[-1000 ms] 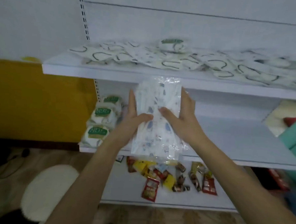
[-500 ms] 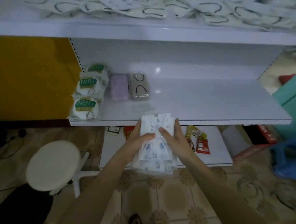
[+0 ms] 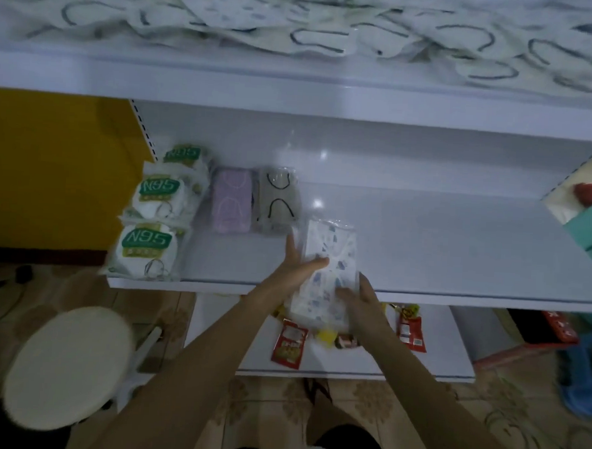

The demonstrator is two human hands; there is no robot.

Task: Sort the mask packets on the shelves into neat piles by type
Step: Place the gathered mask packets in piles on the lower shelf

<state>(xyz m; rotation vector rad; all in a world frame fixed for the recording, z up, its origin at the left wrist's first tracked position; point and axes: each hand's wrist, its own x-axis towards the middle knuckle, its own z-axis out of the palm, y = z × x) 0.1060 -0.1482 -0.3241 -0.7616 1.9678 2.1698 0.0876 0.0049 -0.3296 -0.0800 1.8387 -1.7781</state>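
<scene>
Bundle of white, blue-patterned mask packets (image 3: 330, 260) in clear film now reaches over the front edge of the white middle shelf (image 3: 440, 249), just right of the grey packet (image 3: 278, 202). Half a second ago it hung below that edge. Left hand (image 3: 299, 269) and right hand (image 3: 359, 299) grasp its sides. Likely a new pile is starting in the row with the lilac packet (image 3: 230, 202) and green-labelled N95 packets (image 3: 147, 251).

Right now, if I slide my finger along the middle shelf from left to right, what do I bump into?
On the middle shelf: N95 packets → purple mask packet → grey mask packet with black loops → blue-printed mask packet, partly over the shelf's front edge.
</scene>
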